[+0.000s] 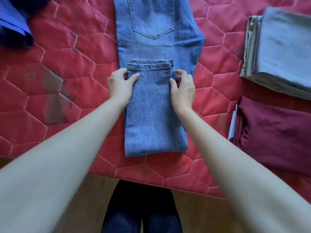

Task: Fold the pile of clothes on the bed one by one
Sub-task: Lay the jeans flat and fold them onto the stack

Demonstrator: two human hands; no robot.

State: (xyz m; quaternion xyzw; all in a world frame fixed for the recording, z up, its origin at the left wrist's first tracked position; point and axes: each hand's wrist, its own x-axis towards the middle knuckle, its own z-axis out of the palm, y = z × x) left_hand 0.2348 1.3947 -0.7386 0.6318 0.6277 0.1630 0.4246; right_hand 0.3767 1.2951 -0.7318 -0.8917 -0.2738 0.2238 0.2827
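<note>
1. Red quilted bedspread [67,98] covers the bed.
2. Light blue jeans [156,106] lie in the middle of it – legs doubled back up over the seat, hems just below the back pocket.
3. Folded grey [282,52] and maroon [272,137] clothes sit at the right, blue stuff [13,22] far left.
4. Left hand [120,85] and right hand [182,88] pinch the hem end's two sides, fingers curled.

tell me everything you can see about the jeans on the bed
The jeans are light blue, faded denim, lying flat on the red quilted bedspread with a back pocket facing up. The legs are folded up over the thighs, hems near the middle. The left hand and right hand pinch the folded part's side edges near the hems.
</note>
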